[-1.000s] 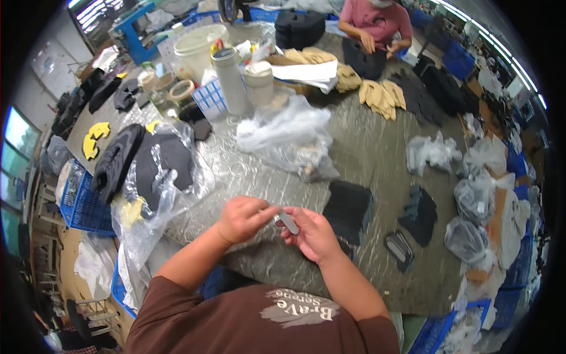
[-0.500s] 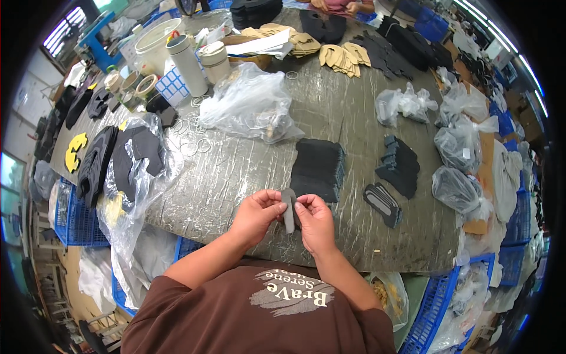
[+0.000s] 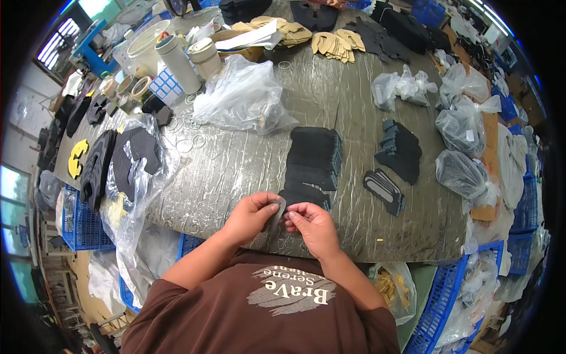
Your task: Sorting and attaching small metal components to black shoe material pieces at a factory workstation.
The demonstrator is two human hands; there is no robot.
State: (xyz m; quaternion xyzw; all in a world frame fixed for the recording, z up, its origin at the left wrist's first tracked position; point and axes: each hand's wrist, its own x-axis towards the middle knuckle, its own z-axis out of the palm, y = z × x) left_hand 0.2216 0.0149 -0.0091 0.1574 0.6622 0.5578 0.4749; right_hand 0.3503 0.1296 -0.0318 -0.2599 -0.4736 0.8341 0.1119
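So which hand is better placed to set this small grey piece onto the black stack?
Probably the right hand: it sits just below the near end of the black stack, while the left hand, also pinching the grey piece, is further left.

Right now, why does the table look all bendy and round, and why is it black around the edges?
In the head view the fisheye lens bends the table edge into a curve and leaves a black ring round the picture. Daylight glares white at the windows upper left. The clear plastic bags shine. The left hand, right hand and the small grey piece look sharp, with soft shadows.
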